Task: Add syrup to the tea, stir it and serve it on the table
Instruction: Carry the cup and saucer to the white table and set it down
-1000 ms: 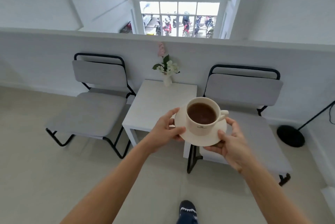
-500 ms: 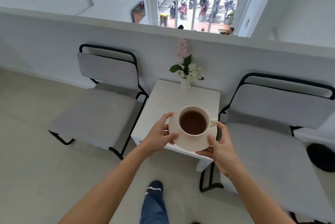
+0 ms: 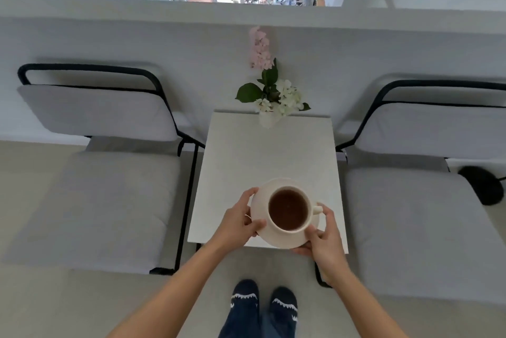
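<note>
A white cup [image 3: 276, 225] filled with dark tea [image 3: 287, 209] stands on a white saucer [image 3: 282, 183], its handle pointing right. My left hand [image 3: 237, 221] grips the saucer's left rim and my right hand [image 3: 323, 239] grips its right front rim. Cup and saucer hang over the near end of a small white table [image 3: 260, 151]. Whether the saucer touches the tabletop cannot be told.
A small white vase with pink and white flowers [image 3: 269, 102] stands at the table's far edge against a low white wall. Grey cushioned chairs with black frames flank the table, left [image 3: 104, 195] and right [image 3: 416, 214]. My socked feet [image 3: 262, 302] stand just before the table.
I have walked up to the table; it now lies straight below me. The cup and saucer, held in both hands throughout, have moved from in front of the table to over its near end.
</note>
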